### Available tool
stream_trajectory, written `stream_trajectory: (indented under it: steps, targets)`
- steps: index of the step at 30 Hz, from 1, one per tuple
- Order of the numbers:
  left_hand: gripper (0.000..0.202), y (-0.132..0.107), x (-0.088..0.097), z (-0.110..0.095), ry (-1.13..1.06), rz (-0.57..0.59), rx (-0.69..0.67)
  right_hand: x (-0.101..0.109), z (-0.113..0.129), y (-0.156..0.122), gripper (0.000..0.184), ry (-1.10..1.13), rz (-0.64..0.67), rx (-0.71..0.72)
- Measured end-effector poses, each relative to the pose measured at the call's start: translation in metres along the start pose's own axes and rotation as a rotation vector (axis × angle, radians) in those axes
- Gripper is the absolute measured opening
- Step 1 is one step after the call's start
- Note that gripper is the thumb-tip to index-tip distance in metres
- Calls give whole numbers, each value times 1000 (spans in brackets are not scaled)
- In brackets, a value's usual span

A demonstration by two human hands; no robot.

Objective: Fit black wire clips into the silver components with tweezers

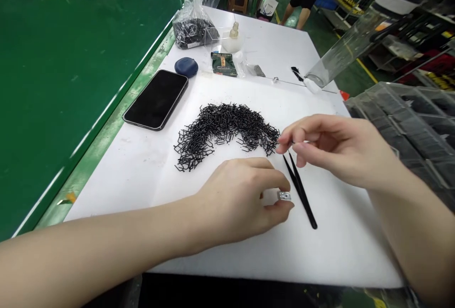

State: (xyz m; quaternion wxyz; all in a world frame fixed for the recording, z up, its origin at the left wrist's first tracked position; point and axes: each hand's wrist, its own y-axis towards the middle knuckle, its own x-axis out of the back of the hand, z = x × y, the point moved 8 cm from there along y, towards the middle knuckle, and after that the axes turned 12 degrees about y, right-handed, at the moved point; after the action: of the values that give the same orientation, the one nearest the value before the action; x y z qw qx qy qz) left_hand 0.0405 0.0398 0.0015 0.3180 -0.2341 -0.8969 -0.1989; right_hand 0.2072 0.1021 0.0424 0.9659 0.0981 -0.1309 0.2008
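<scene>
My left hand rests on the white foam sheet and pinches a small silver metal part between thumb and forefinger. My right hand hovers just right of a curved heap of small black wire clips, with its fingertips pinched together at the heap's right end; what they hold is too small to make out. Black tweezers lie on the sheet between the two hands, untouched.
A black phone and a dark blue case lie at the left. At the back stand a plastic bag of black clips, a green packet and a small bottle. Clear plastic trays sit at the right. A green surface borders the left.
</scene>
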Motion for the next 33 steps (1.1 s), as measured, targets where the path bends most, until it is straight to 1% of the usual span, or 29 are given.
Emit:
stream_trajectory:
  steps: [2,5,9,12,14,17,20,22,24,28,31,33]
  targets:
    - [8,-1,2,0,-101,-21,11,4,-12,-12,27,89,-64,-1]
    - [11,-2,2,2,-228,-7,66,5,-25,-18,23,151,-118,-11]
    - [13,3,2,9,-358,30,193,9,-28,-17,16,211,-161,7]
    - [15,7,3,19,-521,21,340,9,-22,-19,15,231,-189,61]
    - [19,9,4,24,-620,16,410,6,-17,-21,21,235,-206,94]
    - [28,12,4,27,-712,20,427,2,-11,-24,30,256,-218,130]
    - [37,12,3,27,-808,42,417,-1,-7,-25,35,273,-189,163]
    - [42,13,2,28,-855,48,424,-2,-2,-26,35,257,-163,200]
    - [45,14,3,29,-892,36,434,-2,3,-27,33,209,-173,241]
    - [37,14,3,34,-927,14,481,0,20,-34,37,53,-261,342]
    - [37,13,4,37,-933,-26,515,-2,26,-39,45,41,-305,381]
    - [31,11,4,38,-942,-52,551,-3,27,-43,54,41,-351,419]
